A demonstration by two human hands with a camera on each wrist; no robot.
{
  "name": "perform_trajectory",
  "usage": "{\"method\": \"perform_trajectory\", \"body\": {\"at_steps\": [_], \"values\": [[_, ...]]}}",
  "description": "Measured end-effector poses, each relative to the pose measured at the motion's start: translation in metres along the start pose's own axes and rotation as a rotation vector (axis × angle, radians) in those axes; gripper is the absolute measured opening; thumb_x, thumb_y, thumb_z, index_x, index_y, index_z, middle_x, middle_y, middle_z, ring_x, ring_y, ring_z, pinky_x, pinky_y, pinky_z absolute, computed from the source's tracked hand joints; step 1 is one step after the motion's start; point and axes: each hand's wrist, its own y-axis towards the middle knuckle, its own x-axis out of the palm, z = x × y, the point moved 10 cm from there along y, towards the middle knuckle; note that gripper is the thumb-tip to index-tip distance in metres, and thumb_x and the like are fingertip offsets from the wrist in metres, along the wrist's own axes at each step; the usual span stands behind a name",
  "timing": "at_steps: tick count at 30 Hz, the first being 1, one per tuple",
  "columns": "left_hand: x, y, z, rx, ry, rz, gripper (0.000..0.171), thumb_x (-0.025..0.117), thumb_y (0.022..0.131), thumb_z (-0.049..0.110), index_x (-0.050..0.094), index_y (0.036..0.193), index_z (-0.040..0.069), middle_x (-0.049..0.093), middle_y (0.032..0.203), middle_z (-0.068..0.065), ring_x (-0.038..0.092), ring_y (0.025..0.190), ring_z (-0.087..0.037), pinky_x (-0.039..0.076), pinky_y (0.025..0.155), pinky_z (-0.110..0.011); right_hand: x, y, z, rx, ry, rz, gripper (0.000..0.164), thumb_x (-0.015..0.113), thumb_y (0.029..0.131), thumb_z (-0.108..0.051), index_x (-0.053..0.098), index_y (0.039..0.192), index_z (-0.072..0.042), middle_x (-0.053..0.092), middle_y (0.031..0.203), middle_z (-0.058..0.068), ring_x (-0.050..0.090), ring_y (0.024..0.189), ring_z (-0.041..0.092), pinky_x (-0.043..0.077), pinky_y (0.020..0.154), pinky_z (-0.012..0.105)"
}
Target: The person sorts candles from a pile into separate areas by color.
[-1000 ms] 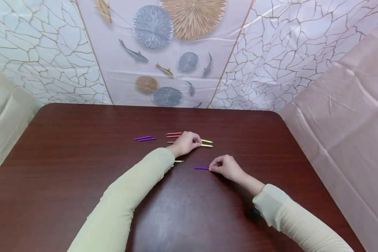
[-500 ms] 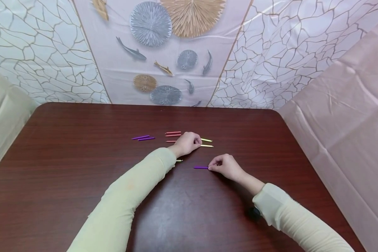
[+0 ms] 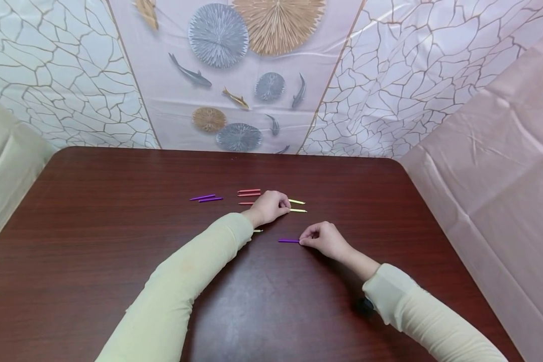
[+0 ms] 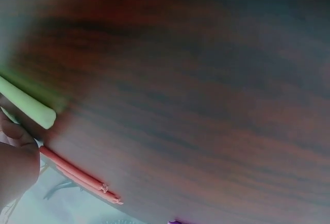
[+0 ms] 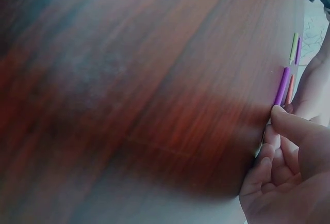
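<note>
My left hand (image 3: 270,205) is at the middle of the table, thumb and fingers pinching the near end of a thin yellow candle (image 3: 298,210). A second yellow candle (image 3: 297,202) lies just beyond it, partly hidden by the fingers. Closer to me, my right hand (image 3: 324,240) pinches one end of a thin purple candle (image 3: 288,241) that points left, low along the table; the right wrist view shows this purple candle (image 5: 281,86) at the thumb tip. Red candles (image 3: 249,194) lie left of the left hand, which covers part of them.
Two purple candles (image 3: 210,199) lie farther left on the dark wooden table (image 3: 117,211). Another yellow candle (image 3: 258,231) sticks out from beneath the left sleeve (image 3: 185,271). Patterned cloth (image 3: 271,30) hangs behind the table, and plain cloth (image 3: 488,191) borders its right side.
</note>
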Motion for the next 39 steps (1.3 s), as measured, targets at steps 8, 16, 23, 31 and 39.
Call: {"method": "perform_trajectory", "body": {"at_steps": [8, 16, 23, 31, 39], "values": [[-0.014, -0.012, 0.002, 0.029, -0.088, -0.008, 0.009, 0.067, 0.085, 0.016, 0.069, 0.089, 0.007, 0.069, 0.081, -0.004, 0.061, 0.075, -0.01, 0.046, 0.073, -0.019, 0.002, 0.002, -0.001, -0.007, -0.003, -0.003, 0.004, 0.072, 0.077, -0.01, 0.072, 0.075, -0.007, 0.068, 0.068, 0.002, 0.049, 0.06, 0.002, 0.04, 0.057, 0.018], [-0.042, -0.046, -0.003, 0.091, -0.16, -0.001, 0.011, 0.068, 0.084, 0.014, 0.069, 0.089, 0.005, 0.068, 0.08, -0.006, 0.057, 0.071, -0.009, 0.045, 0.069, -0.019, -0.002, 0.0, 0.002, 0.01, -0.003, -0.004, 0.004, 0.072, 0.077, -0.01, 0.072, 0.075, -0.007, 0.068, 0.069, 0.002, 0.051, 0.062, 0.006, 0.042, 0.059, 0.02], [-0.054, -0.082, -0.031, 0.063, -0.179, 0.001, 0.012, 0.069, 0.082, 0.014, 0.068, 0.089, 0.004, 0.067, 0.078, -0.005, 0.052, 0.064, -0.004, 0.043, 0.063, -0.018, -0.003, -0.002, 0.009, 0.031, -0.009, -0.004, 0.005, 0.073, 0.078, -0.012, 0.072, 0.076, -0.008, 0.068, 0.071, 0.002, 0.051, 0.065, 0.007, 0.041, 0.06, 0.021], [-0.052, -0.107, -0.053, 0.024, -0.174, -0.004, 0.014, 0.072, 0.079, 0.014, 0.068, 0.09, 0.005, 0.067, 0.078, -0.003, 0.053, 0.065, -0.003, 0.045, 0.065, -0.017, -0.004, -0.001, 0.006, 0.017, -0.008, 0.005, 0.004, 0.072, 0.077, -0.01, 0.072, 0.075, -0.007, 0.067, 0.068, 0.001, 0.05, 0.062, 0.006, 0.042, 0.059, 0.019], [-0.051, -0.116, -0.049, 0.051, -0.104, 0.012, 0.007, 0.071, 0.078, 0.01, 0.069, 0.084, 0.007, 0.063, 0.073, 0.0, 0.049, 0.065, -0.001, 0.042, 0.063, -0.016, 0.001, 0.002, 0.003, 0.004, -0.004, 0.001, 0.004, 0.073, 0.077, -0.011, 0.072, 0.075, -0.007, 0.067, 0.067, 0.001, 0.05, 0.061, 0.004, 0.041, 0.058, 0.019]]}}
